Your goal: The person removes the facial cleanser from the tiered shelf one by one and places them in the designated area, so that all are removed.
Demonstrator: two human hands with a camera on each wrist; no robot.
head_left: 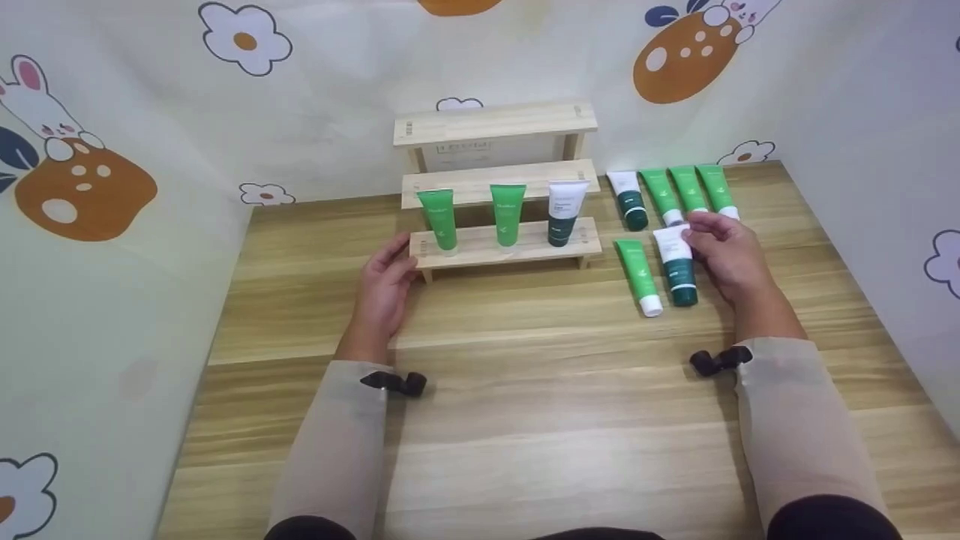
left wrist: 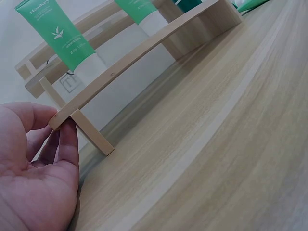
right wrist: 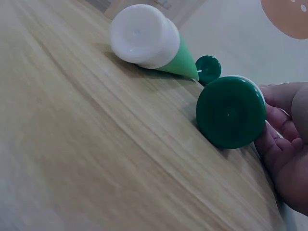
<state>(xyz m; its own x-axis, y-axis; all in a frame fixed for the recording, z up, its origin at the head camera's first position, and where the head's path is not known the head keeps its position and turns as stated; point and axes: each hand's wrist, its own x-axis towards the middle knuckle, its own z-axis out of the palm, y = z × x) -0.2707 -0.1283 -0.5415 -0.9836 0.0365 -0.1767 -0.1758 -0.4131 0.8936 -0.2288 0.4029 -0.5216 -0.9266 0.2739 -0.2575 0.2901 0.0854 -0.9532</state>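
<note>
Taking the middle of the head view as the clock's centre, we see a wooden stand (head_left: 495, 124) with three steps at 12 o'clock, on a wood-grained bench (head_left: 525, 420). At about 9 o'clock, our left hand (head_left: 384, 292) has its thumb and fingers clamped on the left end of the stand's lowest step (head_left: 470, 241); the left wrist view shows the board's corner pinched between them.

Three tubes stand upright on their caps along that step: from left to right, a bright green tube (head_left: 441, 217), a second green tube (head_left: 508, 214) and a white-and-dark-green tube (head_left: 564, 214).

At 3 o'clock, our right hand (head_left: 727, 259) has its thumb and fingers together on the flat upper end of a white-topped tube (head_left: 679, 274), whose dark green cap points toward 6 o'clock. We cannot tell whether it is slightly raised. Just beside it, on its 9 o'clock side, a loose green tube (head_left: 637, 274) lies with its white cap toward us.

Near 2 o'clock, a row lies flat beside the stand: a dark-capped tube (head_left: 628, 199), then three green tubes (head_left: 684, 187).
</note>
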